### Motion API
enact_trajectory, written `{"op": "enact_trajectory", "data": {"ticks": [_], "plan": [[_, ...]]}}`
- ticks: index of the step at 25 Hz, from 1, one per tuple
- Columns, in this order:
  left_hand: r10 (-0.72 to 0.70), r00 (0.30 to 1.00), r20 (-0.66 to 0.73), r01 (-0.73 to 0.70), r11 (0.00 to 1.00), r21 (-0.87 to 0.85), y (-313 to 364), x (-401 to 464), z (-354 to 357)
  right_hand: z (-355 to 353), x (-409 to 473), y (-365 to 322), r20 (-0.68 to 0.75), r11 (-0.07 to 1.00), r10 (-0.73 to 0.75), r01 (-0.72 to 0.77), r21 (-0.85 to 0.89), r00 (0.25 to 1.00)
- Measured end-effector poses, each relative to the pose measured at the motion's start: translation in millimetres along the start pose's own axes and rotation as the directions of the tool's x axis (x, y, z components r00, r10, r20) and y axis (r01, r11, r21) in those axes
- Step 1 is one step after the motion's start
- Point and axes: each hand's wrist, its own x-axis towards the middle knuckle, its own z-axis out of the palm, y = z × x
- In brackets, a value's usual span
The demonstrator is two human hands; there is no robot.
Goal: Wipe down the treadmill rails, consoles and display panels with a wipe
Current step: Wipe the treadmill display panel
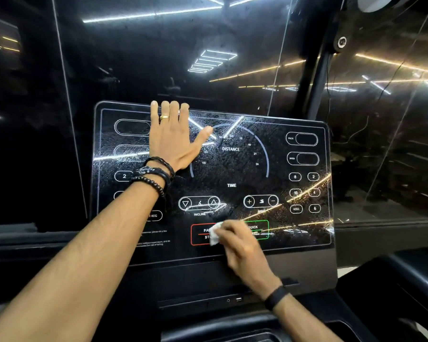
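The treadmill's black display panel [232, 169] fills the middle of the view, its glossy face speckled with droplets and streaked with reflected ceiling lights. Two hands work on it. The left hand [173, 141] lies flat on the panel's upper left part, fingers straight and reaching its top edge, thumb spread toward the DISTANCE dial; it wears one gold ring [164, 117] and three dark bracelets [153, 176] at the wrist. The right hand [237, 243] grips one small white wipe [215, 234] with curled fingers, pressing it on the panel's lower middle, between the red-framed stop button [200, 234] and the green-framed quick-start button [258, 228], partly covering both. One black band [277, 297] circles the right wrist. Below the panel runs a dark console ledge [208, 302] with two small ports. Dark reflective glass [208, 58] stands behind the panel.
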Motion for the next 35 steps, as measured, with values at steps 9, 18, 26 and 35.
{"op": "enact_trajectory", "data": {"ticks": [9, 18, 26, 35], "plan": [[0.003, 1.0, 0.02, -0.002, 1.0, -0.018, -2.9, -0.2, -1.6, 19.7, 25.1, -17.4, 0.011, 1.0, -0.02, 0.02, 0.007, 1.0], [0.007, 0.997, 0.076, -0.006, 1.0, -0.013, -2.1, -1.5, -4.0, 5.8, 76.1, 3.1, -0.163, 0.986, 0.151, -0.159, -0.038, 0.975], [-0.086, 0.996, -0.01, 0.086, 0.995, -0.053, -46.8, -76.0, -20.7, -27.9, 58.8, 38.4, -0.21, 0.978, 0.174, -0.194, -0.074, 0.962], [-0.316, 0.939, 0.133, 0.343, 0.886, -0.313, -100.1, -154.6, -22.0, 0.8, 19.4, -3.3, -0.003, 1.0, -0.023, 0.023, 0.005, 1.0]]}}
